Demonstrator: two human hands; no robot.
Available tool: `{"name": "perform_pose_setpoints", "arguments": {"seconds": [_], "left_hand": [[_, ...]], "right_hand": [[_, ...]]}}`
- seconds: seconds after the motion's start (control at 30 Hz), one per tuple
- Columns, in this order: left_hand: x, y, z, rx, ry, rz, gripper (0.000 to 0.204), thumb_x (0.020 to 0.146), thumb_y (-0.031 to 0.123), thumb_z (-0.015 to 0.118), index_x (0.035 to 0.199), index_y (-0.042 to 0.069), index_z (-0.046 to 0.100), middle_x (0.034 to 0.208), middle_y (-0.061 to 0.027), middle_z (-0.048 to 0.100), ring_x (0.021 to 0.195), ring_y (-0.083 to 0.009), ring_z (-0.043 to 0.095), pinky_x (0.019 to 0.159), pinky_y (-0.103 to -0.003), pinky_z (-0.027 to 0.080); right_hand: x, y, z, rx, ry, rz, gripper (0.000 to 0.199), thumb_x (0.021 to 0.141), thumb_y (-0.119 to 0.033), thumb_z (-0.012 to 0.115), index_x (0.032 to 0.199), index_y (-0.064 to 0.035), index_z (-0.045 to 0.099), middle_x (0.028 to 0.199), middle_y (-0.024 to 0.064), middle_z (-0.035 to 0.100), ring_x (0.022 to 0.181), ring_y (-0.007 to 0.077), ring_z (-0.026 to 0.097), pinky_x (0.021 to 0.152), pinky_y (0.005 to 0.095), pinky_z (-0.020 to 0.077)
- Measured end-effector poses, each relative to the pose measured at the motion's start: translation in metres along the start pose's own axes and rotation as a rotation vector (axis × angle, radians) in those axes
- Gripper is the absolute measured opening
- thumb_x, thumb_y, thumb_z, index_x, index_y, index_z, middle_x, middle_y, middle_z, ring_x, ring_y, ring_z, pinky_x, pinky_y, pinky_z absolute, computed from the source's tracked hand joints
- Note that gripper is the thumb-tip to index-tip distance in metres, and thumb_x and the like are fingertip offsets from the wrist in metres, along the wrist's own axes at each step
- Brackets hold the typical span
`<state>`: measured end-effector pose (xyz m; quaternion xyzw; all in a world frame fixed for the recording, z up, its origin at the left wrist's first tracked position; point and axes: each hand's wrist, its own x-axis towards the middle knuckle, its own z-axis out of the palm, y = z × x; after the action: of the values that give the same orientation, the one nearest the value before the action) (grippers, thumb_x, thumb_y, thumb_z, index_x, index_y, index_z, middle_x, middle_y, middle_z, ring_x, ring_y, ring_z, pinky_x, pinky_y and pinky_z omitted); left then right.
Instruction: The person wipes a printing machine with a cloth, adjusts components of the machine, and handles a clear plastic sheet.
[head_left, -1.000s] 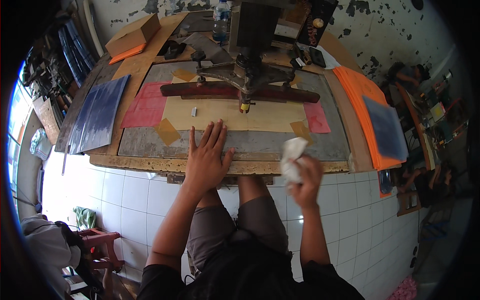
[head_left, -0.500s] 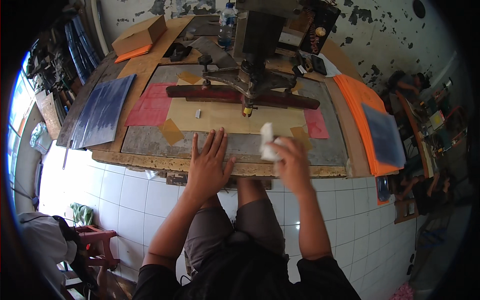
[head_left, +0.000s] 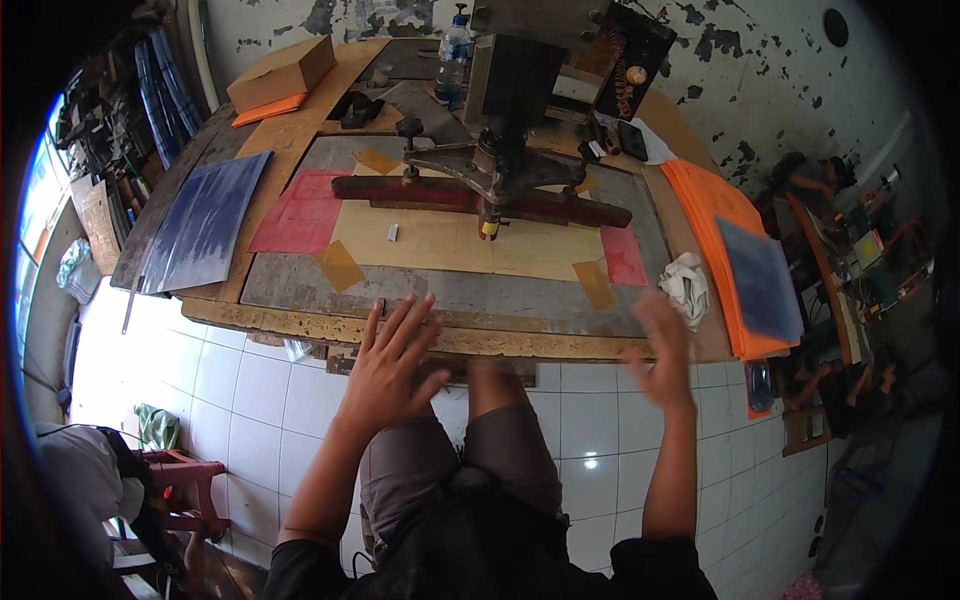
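My left hand (head_left: pixel 393 360) is over the table's front edge, fingers spread and nothing in it. Off to the right, my right hand (head_left: pixel 664 348) is open and a little blurred, thumb apart from the fingers. Just beyond its fingertips a crumpled white cloth (head_left: pixel 686 284) lies on the tabletop. A press with a dark red bar (head_left: pixel 400 188) stands over a pale yellow sheet (head_left: pixel 450 252) on a grey plate (head_left: pixel 480 295). Pink sheets (head_left: pixel 295 215) flank the yellow one, and brown tape pieces (head_left: pixel 340 266) sit at its corners. A small white piece (head_left: pixel 392 233) rests on the yellow sheet.
Clear bluish plastic sheets (head_left: pixel 208 220) lie at the left. On the right is a stack of orange sheets (head_left: pixel 705 215) with a plastic sheet (head_left: pixel 758 270) on top. A cardboard box (head_left: pixel 283 75) and a water bottle (head_left: pixel 454 58) stand at the back. Another person (head_left: pixel 815 185) is far right.
My right hand has moved right and let go of the white cloth, which now lies beside the orange stack. My left hand has drawn back toward me from the plate.
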<state>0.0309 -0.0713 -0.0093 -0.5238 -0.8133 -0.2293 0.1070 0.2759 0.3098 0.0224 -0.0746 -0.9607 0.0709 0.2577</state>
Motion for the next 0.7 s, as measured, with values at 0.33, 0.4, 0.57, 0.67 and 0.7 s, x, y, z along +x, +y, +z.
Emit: {"name": "perform_pose_setpoints", "arguments": {"seconds": [0.33, 0.4, 0.57, 0.67, 0.7], "left_hand": [[-0.050, -0.002, -0.003, 0.107, 0.065, 0.199, 0.057, 0.081, 0.024, 0.094, 0.134, 0.014, 0.073, 0.144, -0.0072, 0.073, 0.140, -0.0274, 0.065, 0.129, -0.054, 0.034], [-0.049, 0.004, -0.029, -0.338, 0.132, 0.110, 0.029, 0.084, 0.014, 0.091, 0.110, 0.010, 0.077, 0.106, -0.0039, 0.083, 0.098, -0.0233, 0.080, 0.104, -0.044, 0.056], [-0.016, 0.031, -0.063, -0.753, 0.346, -0.005, 0.011, 0.092, 0.002, 0.082, 0.101, 0.005, 0.078, 0.085, -0.0081, 0.080, 0.072, -0.0174, 0.076, 0.064, -0.032, 0.055], [0.028, 0.035, -0.055, -0.930, 0.286, -0.362, 0.007, 0.095, 0.006, 0.080, 0.102, 0.003, 0.079, 0.083, -0.0077, 0.079, 0.072, -0.0178, 0.076, 0.065, -0.031, 0.054], [0.040, 0.025, -0.045, -0.820, 0.221, -0.393, 0.018, 0.095, 0.011, 0.081, 0.112, 0.004, 0.078, 0.090, -0.0079, 0.080, 0.078, -0.0198, 0.076, 0.071, -0.033, 0.056]], "right_hand": [[-0.036, -0.056, -0.001, 0.239, 0.177, -0.021, 0.018, 0.093, 0.001, 0.080, 0.108, -0.0085, 0.081, 0.105, 0.0026, 0.081, 0.095, 0.0232, 0.073, 0.092, 0.0399, 0.0532], [-0.028, -0.057, -0.041, 0.435, 0.164, -0.012, 0.019, 0.095, 0.001, 0.079, 0.113, -0.0057, 0.079, 0.105, 0.0047, 0.080, 0.092, 0.0208, 0.072, 0.088, 0.0373, 0.0539], [0.007, -0.057, -0.078, 0.997, 0.361, 0.212, 0.036, 0.103, -0.004, 0.073, 0.138, 0.0044, 0.064, 0.098, 0.0088, 0.075, 0.085, 0.0130, 0.067, 0.078, 0.0284, 0.0538], [0.055, -0.037, -0.059, 0.843, 0.314, 0.336, 0.044, 0.106, -0.007, 0.071, 0.147, 0.0033, 0.060, 0.097, 0.0065, 0.074, 0.084, 0.0119, 0.066, 0.078, 0.0277, 0.0540], [0.069, -0.023, -0.043, 0.800, 0.275, 0.357, 0.046, 0.106, -0.007, 0.071, 0.149, 0.0009, 0.060, 0.097, 0.0060, 0.075, 0.083, 0.0116, 0.065, 0.078, 0.0283, 0.0540]]}}
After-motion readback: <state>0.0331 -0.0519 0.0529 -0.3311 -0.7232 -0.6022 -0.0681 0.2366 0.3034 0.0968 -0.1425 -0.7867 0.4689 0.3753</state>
